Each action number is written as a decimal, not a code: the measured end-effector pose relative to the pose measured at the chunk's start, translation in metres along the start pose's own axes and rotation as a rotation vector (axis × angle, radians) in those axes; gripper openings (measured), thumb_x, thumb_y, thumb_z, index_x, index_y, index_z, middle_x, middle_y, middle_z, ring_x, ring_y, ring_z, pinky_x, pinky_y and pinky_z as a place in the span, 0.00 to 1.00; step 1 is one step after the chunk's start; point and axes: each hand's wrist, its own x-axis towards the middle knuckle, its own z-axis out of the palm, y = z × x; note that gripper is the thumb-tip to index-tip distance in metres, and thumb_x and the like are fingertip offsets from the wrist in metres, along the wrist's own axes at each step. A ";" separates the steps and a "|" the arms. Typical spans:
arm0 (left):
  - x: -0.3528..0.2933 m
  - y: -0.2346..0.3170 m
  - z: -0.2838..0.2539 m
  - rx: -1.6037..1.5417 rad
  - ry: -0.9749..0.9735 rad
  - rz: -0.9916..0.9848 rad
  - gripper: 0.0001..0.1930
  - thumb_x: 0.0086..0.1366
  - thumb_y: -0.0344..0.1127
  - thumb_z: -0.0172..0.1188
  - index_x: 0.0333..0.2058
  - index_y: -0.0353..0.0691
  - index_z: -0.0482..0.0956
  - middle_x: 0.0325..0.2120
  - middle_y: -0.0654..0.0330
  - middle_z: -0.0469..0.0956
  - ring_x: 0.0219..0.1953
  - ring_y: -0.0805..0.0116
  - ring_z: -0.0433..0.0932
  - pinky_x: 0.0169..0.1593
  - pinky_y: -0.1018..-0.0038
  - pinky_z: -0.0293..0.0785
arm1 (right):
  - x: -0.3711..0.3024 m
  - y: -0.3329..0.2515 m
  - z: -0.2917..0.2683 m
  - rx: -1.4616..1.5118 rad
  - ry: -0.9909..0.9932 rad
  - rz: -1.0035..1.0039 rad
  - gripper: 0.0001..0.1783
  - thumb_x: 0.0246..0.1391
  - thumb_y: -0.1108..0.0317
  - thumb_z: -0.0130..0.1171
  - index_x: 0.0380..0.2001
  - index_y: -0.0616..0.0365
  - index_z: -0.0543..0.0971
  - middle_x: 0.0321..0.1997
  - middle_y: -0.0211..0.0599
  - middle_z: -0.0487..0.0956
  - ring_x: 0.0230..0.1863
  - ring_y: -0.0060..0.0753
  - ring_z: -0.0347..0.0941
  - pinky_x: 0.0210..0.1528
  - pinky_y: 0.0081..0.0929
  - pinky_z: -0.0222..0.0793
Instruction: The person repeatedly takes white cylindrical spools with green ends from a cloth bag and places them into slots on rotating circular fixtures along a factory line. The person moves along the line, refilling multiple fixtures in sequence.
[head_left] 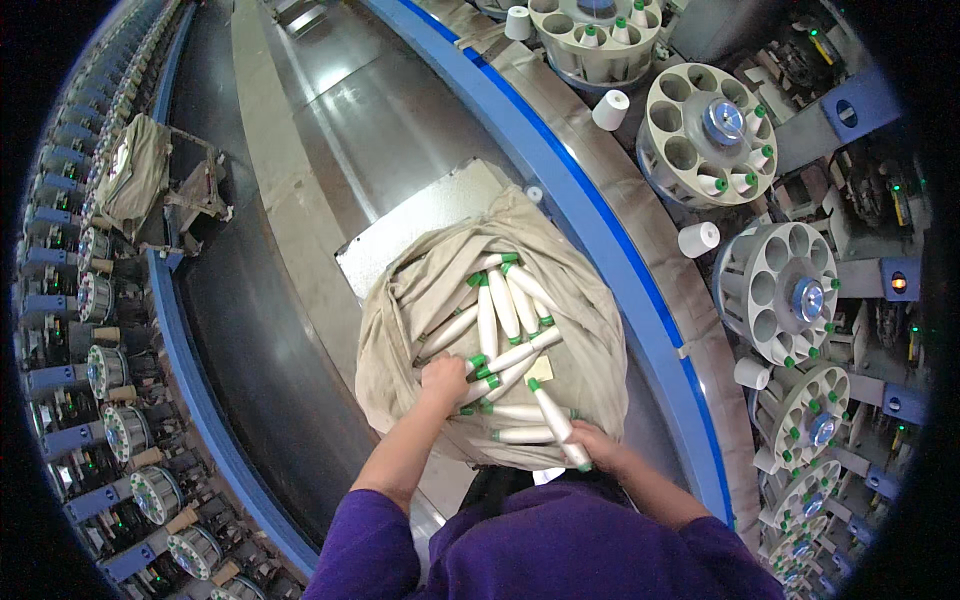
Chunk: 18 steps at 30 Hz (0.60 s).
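A beige cloth sack (590,310) lies wide open in front of me, with several white yarn bobbins (487,318) with green ends heaped loosely inside. My left hand (446,381) reaches in at the near left and is closed around a bobbin whose green end (476,361) pokes out past the fingers; the rest of it is hidden. In my right hand (597,446), at the sack's near right, another yarn bobbin (552,411) is held by its lower part, tilted with its upper end leaning left. A small yellowish piece (540,369) shows among the bobbins.
A shiny metal sheet (400,235) sticks out behind the sack. Along the right runs a blue rail (610,235), then machines with round bobbin magazines (706,133) and white cones (698,239). Another machine row and a cloth-covered cart (135,175) stand at the left.
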 end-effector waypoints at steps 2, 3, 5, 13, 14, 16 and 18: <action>0.006 0.001 -0.013 -0.209 0.038 -0.016 0.13 0.48 0.37 0.56 0.30 0.36 0.78 0.33 0.47 0.77 0.39 0.50 0.77 0.44 0.61 0.73 | -0.026 -0.005 0.004 0.075 -0.033 -0.107 0.32 0.43 0.70 0.53 0.53 0.65 0.59 0.45 0.44 0.69 0.41 0.33 0.73 0.41 0.26 0.71; 0.013 0.003 -0.020 -0.321 0.091 0.006 0.14 0.47 0.37 0.56 0.30 0.34 0.78 0.32 0.46 0.77 0.39 0.50 0.77 0.44 0.61 0.72 | -0.037 -0.006 0.005 0.057 0.006 -0.205 0.31 0.43 0.71 0.54 0.53 0.65 0.60 0.44 0.43 0.69 0.40 0.33 0.73 0.41 0.26 0.71; 0.040 0.011 -0.033 -0.519 0.010 -0.066 0.19 0.46 0.40 0.56 0.34 0.31 0.77 0.33 0.42 0.77 0.41 0.48 0.76 0.45 0.62 0.71 | -0.052 -0.010 0.006 0.013 0.085 -0.329 0.30 0.43 0.72 0.55 0.52 0.65 0.61 0.44 0.42 0.69 0.41 0.33 0.73 0.41 0.26 0.71; 0.097 0.037 -0.045 -1.230 -0.026 0.009 0.17 0.48 0.33 0.59 0.38 0.32 0.75 0.34 0.52 0.77 0.39 0.61 0.75 0.45 0.66 0.69 | -0.119 -0.025 -0.023 -0.239 0.746 -0.774 0.35 0.40 0.69 0.61 0.54 0.57 0.61 0.44 0.42 0.71 0.46 0.34 0.69 0.50 0.31 0.65; 0.082 0.036 -0.052 -1.351 -0.022 0.044 0.16 0.49 0.31 0.59 0.39 0.33 0.75 0.34 0.54 0.76 0.39 0.63 0.75 0.45 0.67 0.69 | -0.129 -0.031 -0.030 -0.227 0.851 -0.890 0.35 0.39 0.68 0.61 0.54 0.55 0.61 0.45 0.43 0.72 0.47 0.34 0.69 0.50 0.31 0.65; 0.055 0.036 -0.088 -1.470 -0.076 0.134 0.15 0.51 0.29 0.58 0.40 0.34 0.74 0.34 0.55 0.75 0.39 0.63 0.75 0.46 0.66 0.71 | -0.155 -0.044 -0.039 -0.185 0.998 -0.891 0.33 0.42 0.68 0.61 0.53 0.56 0.61 0.42 0.42 0.73 0.43 0.33 0.71 0.45 0.31 0.68; 0.026 0.049 -0.128 -1.657 -0.190 0.245 0.16 0.51 0.29 0.58 0.40 0.34 0.72 0.35 0.52 0.75 0.40 0.59 0.75 0.46 0.63 0.73 | -0.173 -0.063 -0.035 0.133 0.826 -1.060 0.30 0.47 0.67 0.60 0.53 0.55 0.60 0.36 0.35 0.74 0.31 0.24 0.72 0.30 0.24 0.71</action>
